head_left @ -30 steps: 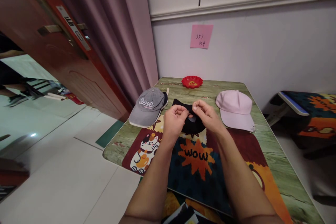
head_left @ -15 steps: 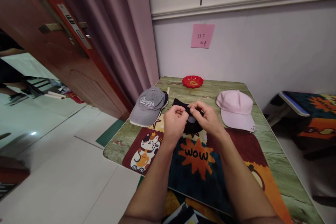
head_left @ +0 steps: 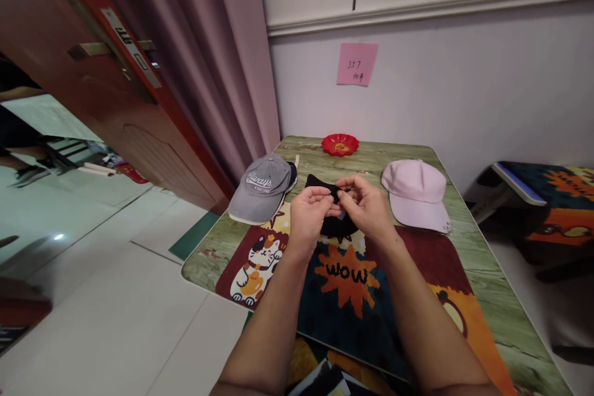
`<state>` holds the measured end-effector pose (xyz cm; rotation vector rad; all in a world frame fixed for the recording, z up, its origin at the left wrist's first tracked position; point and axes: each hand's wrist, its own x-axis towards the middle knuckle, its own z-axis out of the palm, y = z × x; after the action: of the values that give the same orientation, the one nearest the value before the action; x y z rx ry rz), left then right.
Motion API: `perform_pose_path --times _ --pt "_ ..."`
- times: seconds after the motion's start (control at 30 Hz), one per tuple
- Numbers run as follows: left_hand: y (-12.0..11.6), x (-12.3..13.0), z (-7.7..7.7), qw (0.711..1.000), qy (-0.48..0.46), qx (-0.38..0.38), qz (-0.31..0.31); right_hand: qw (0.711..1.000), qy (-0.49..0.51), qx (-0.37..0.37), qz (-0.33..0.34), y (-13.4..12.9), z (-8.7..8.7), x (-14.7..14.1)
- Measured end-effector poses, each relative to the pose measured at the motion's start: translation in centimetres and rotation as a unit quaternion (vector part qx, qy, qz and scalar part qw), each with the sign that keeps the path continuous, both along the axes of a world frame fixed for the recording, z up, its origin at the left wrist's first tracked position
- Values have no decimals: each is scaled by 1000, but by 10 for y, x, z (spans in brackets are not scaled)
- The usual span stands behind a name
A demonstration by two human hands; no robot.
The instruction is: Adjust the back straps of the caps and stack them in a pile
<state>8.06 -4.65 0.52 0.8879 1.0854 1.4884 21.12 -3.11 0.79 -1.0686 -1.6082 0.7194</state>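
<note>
A black cap (head_left: 341, 227) lies on the far part of the printed mat (head_left: 309, 315), partly hidden by my hands. My left hand (head_left: 312, 213) pinches a black part of it between thumb and fingers. Close beside it, my right hand (head_left: 364, 205) also pinches the black cap, its thumb against the bent index finger. Left of my hands sits a grey cap (head_left: 269, 179) with white lettering, stacked with another cap edge behind it. A pink cap (head_left: 413, 182) rests to the right, brim toward me.
A red scalloped dish (head_left: 340, 145) stands at the back of the green table (head_left: 487, 260), near the wall. A pink note (head_left: 356, 64) is on the wall. On the left are a wooden door (head_left: 153, 130) and a curtain; another table (head_left: 552, 189) is at the right.
The fingers of my left hand have straightened somewhat and moved slightly right over the black cap. My right hand has shifted a little, its fingers still bent. The other caps stay put.
</note>
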Motion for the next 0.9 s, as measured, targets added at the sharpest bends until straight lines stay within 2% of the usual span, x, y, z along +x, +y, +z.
perform_pose_path --times 0.1,0.2,0.27,0.37,0.53,0.77,0.9 --pt "-1 -1 1 1000 -4 -3 -4 1000 22 -1 15 3 -2 1" --pt "-1 -2 1 1000 -10 -12 10 995 78 -33 53 6 -8 3" --pt "0 -3 1 1000 -14 -13 21 992 96 -59 56 8 -11 3" --pt "1 -2 -1 1000 -9 -7 24 996 59 -61 7 6 -10 3" --pt "3 0 -2 1000 -4 0 20 998 -30 8 -62 2 -7 0" --pt "3 0 -1 1000 0 12 6 995 -10 42 -93 5 -11 -3" --pt "2 0 -1 1000 3 15 -4 995 11 36 -94 5 -13 -3"
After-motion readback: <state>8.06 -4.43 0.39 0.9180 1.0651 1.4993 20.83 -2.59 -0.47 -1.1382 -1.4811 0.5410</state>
